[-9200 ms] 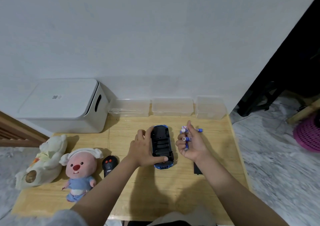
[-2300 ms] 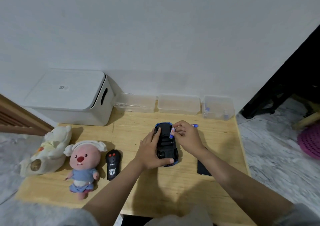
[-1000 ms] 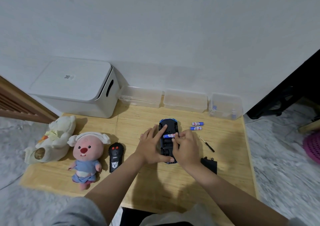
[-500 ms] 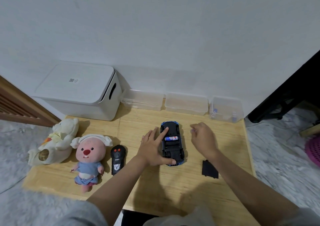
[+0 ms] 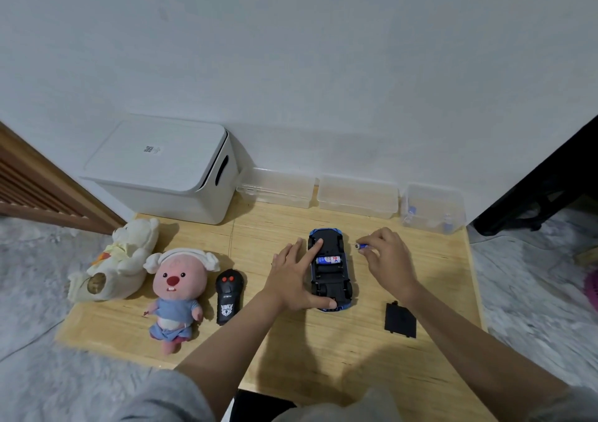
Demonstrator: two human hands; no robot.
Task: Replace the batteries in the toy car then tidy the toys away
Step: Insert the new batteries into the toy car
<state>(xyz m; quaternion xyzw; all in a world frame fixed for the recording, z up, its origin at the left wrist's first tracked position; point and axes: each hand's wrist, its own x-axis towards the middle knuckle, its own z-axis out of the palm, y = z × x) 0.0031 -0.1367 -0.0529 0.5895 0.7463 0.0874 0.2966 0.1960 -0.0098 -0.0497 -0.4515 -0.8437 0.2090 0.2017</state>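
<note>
Against a plain white wall sits a low wooden table (image 5: 323,350), with grey carpet at its 9 o'clock side and marbled floor at 3 o'clock. Near the table's middle a blue toy car (image 5: 330,274) lies upside down, its black underside up and the battery bay uncovered; one blue battery (image 5: 329,260) already lies crosswise in the bay. The left hand (image 5: 293,279) steadies the car from its 9 o'clock side with straight, spread fingers: the forefinger lies across the underside near the far end and the thumb presses the near end, so this hand is flat and unclenched, pressing rather than clutching. At the car's 2 o'clock the right hand (image 5: 386,258) is curled, pinching a second battery (image 5: 361,246) between thumb and fingertips, just beside the car but not touching it. A black battery cover (image 5: 400,320) lies on the wood at the car's 4 o'clock, well apart from it. At the car's 9 o'clock stands a black remote control (image 5: 229,296), then a pink plush doll (image 5: 176,295) in blue clothes, then a cream plush bear (image 5: 116,261) at the table's edge. Along the wall at 12 o'clock are three clear plastic boxes (image 5: 357,195); the rightmost holds small blue and white items, too blurred to name. A white lidded storage bin (image 5: 161,169) sits at 10 o'clock.
</note>
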